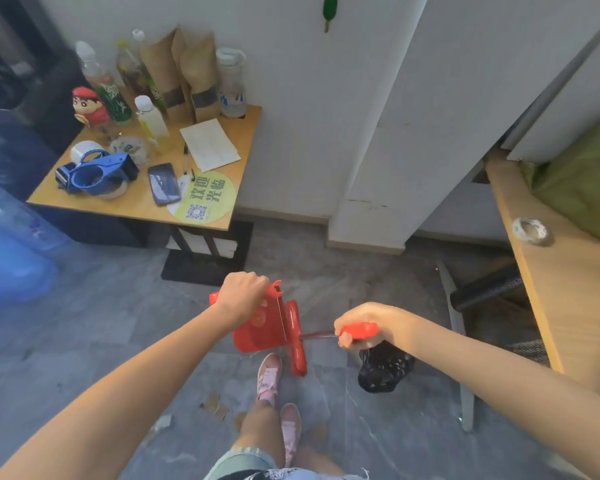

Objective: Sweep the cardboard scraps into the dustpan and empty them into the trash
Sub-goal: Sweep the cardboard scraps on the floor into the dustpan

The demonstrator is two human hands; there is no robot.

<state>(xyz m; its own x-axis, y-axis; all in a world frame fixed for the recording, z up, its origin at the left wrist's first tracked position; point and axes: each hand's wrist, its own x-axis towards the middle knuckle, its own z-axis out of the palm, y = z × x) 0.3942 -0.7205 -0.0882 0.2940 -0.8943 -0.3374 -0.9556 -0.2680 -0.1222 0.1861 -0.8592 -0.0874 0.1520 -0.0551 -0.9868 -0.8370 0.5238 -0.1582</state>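
Observation:
My left hand [244, 296] grips the top of a red dustpan [262, 329] and holds it in the air above the grey floor. My right hand [364, 325] is closed on the red handle of a broom [359, 330], whose red head [297, 339] hangs beside the dustpan's right side. Brown cardboard scraps [214, 405] lie on the floor near my pink shoes [269, 375]. A black trash bag [383, 370] sits on the floor just below my right hand.
A cluttered wooden side table [132, 202] with bottles, a tape dispenser and a phone stands at the left. Blue water jugs [11, 244] crowd the far left. A wooden desk [551, 271] runs along the right, with a white pillar [378, 133] behind.

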